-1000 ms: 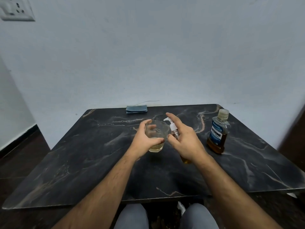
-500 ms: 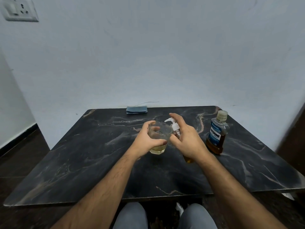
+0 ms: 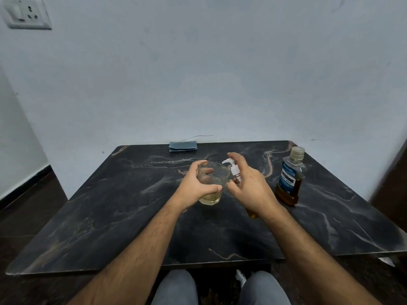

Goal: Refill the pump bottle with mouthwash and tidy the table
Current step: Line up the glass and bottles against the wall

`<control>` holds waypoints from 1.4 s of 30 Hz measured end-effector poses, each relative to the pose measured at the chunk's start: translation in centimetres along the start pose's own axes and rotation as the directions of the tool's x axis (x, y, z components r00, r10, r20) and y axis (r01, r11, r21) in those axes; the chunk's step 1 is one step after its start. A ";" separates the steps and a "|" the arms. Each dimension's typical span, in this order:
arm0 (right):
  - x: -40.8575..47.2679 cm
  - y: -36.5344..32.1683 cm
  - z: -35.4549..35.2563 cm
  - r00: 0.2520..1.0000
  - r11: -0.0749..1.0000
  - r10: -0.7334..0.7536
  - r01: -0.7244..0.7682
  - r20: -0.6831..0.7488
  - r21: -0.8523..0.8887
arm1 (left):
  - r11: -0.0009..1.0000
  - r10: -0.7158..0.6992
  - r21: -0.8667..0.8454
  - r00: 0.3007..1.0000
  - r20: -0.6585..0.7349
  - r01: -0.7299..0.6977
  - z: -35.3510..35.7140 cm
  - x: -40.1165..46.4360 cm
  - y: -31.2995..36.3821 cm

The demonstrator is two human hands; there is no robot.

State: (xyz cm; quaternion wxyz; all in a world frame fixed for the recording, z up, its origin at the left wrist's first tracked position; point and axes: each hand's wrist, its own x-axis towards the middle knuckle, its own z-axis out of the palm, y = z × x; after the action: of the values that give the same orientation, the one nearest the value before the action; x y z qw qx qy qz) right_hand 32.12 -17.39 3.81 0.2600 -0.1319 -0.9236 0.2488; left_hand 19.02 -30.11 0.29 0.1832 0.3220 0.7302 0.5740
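Observation:
My left hand (image 3: 196,188) is wrapped around a clear glass (image 3: 211,183) with a little pale yellow liquid at its bottom, standing mid-table. Just right of it stands the pump bottle (image 3: 234,170), white pump head on top; its body is mostly hidden behind my right hand (image 3: 248,183). That hand curls around the bottle with the forefinger arched over the pump head; firm contact is not clear. A capped Listerine mouthwash bottle (image 3: 290,179), blue label, amber liquid low inside, stands further right.
A folded blue cloth (image 3: 183,146) lies at the far edge of the black marble table (image 3: 110,216). A wall stands right behind the table, with a socket (image 3: 26,15) at upper left. My knees show below the near edge.
Both hands stay at the glass and pump bottle. My right forefinger has lifted slightly over the pump head. The view has shifted a little.

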 end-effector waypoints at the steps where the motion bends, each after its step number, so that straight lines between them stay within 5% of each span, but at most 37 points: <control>1: 0.0 0.0 0.0 1.000 1.000 0.001 -0.001 -0.004 -0.007 | 1.000 -0.001 0.001 1.000 0.000 0.001 0.0 0.0 0.0; 28: 0.0 0.9 0.5 0.999 0.999 -0.011 0.014 -0.049 0.049 | 0.999 0.013 -0.033 0.999 -0.031 -0.014 -0.1 0.5 -0.3; 42: 0.2 3.2 1.6 0.952 0.896 0.297 -0.253 -0.069 0.366 | 0.988 -0.013 -0.153 0.979 -0.204 -0.019 -0.6 0.9 -2.5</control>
State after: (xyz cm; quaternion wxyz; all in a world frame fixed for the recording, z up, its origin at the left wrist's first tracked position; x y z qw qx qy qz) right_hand 31.41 -15.23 1.03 0.2978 -0.2278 -0.8182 0.4359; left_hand 17.33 -30.26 -1.80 0.1307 0.2471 0.6981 0.6592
